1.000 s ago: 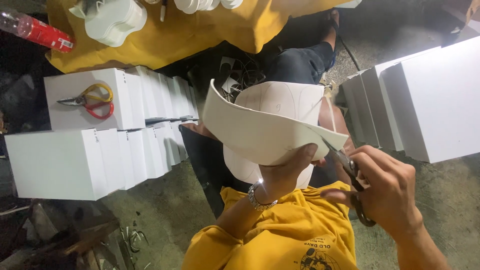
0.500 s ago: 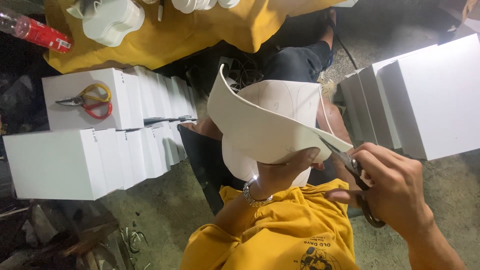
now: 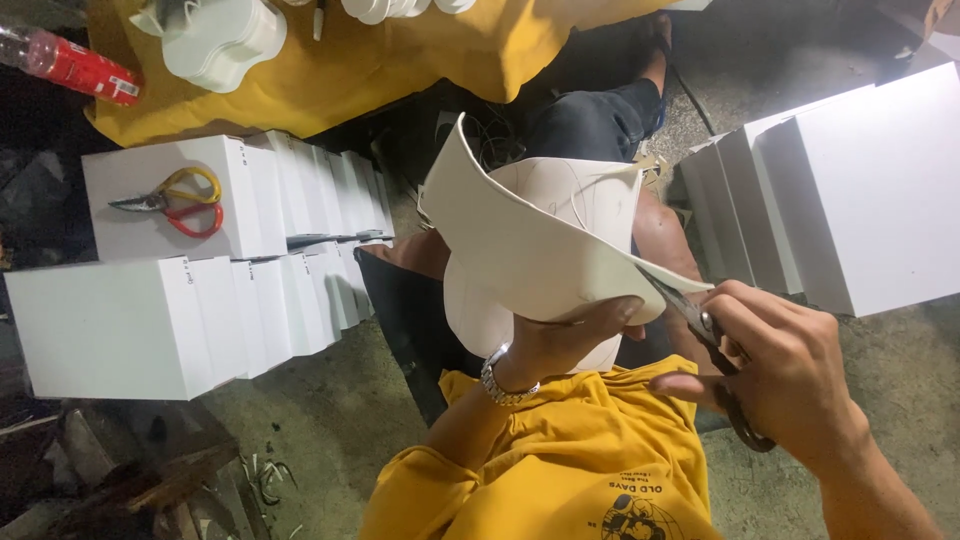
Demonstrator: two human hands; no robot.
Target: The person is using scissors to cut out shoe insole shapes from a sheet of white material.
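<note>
White foam sheet [image 3: 540, 250] w/ thin pencil lines, yellow shirt [image 3: 580, 460] w/ black print, white boxes [image 3: 180, 260], yellow & red handled scissors [image 3: 175, 200], mustard-yellow cloth [image 3: 380, 60], red bottle [image 3: 70, 65], silver watch [image 3: 497, 378].

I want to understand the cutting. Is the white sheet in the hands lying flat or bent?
Bent. The white sheet curls upward over the left hand, its left edge raised, while scissors cut its right edge.
</note>
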